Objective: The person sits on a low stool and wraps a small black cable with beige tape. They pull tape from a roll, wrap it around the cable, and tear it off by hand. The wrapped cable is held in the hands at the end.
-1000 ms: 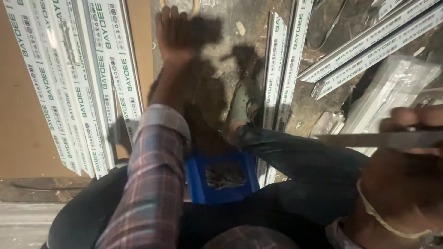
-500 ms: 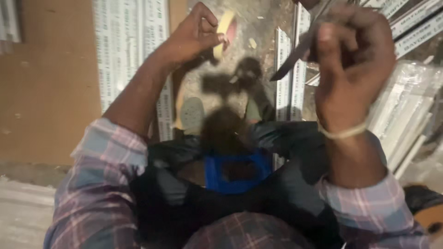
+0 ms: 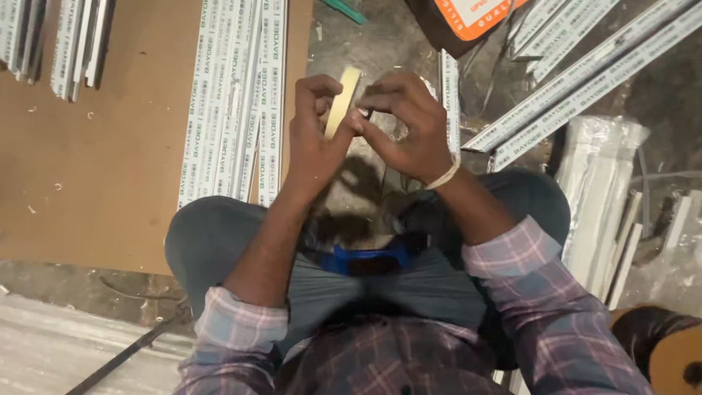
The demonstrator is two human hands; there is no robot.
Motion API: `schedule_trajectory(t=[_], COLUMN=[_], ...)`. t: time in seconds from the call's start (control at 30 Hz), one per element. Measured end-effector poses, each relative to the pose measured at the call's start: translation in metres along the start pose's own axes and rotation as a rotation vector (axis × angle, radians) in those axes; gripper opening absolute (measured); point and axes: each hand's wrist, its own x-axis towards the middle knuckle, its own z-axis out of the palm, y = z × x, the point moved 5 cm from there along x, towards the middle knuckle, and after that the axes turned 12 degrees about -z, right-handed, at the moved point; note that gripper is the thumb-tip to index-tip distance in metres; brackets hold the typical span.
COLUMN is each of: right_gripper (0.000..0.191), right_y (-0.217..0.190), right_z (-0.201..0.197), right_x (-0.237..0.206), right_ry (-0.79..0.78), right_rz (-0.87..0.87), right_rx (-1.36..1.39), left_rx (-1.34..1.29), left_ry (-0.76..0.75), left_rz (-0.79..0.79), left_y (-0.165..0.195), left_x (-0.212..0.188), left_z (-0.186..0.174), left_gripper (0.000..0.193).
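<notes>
Both hands, left and right, pinch a tan tape roll, apparently, below an orange-labelled package.

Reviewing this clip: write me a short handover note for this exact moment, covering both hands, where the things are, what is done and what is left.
Left hand: gripping the pale yellow roll of tape, held on edge above the lap.
Right hand: fingertips pinching at the roll's rim; a pale band sits on that wrist.
Things: bundle of long white printed plastic strips lies on the brown board to the left; more white strips lie on the dirty floor to the right. Blue stool is under the seated person.
Done: roll is in hand.
Left: no tape looks pulled free yet; no strip looks taped.
</notes>
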Motion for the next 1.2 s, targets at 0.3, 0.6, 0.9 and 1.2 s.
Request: schedule_trajectory(t=[0.3, 0.6, 0.9, 1.2], right_gripper=[0.009, 0.028, 0.025, 0.024], right_y=[0.031, 0.037, 0.033, 0.033], right_z=[-0.008, -0.011, -0.011, 0.002], right_x=[-0.029, -0.021, -0.004, -0.010], right_ry=[0.213, 0.110, -0.084, -0.087], right_rz=[0.383, 0.157, 0.070, 0.134], right_rx=[0.050, 0.036, -0.068, -0.069], left_rx=[-0.147, -0.871, -1.209, -0.379], left_ry=[-0.057, -0.217, -0.369, 0.082], left_rz=[-0.047, -0.187, -0.318, -0.279], left_y=[-0.012, -0.027, -0.034, -0.026], left_x=[0.012, 0.020, 0.026, 0.046], left_z=[-0.012, -0.028, -0.029, -0.016], left_gripper=[0.051, 0.025, 0.032, 0.038])
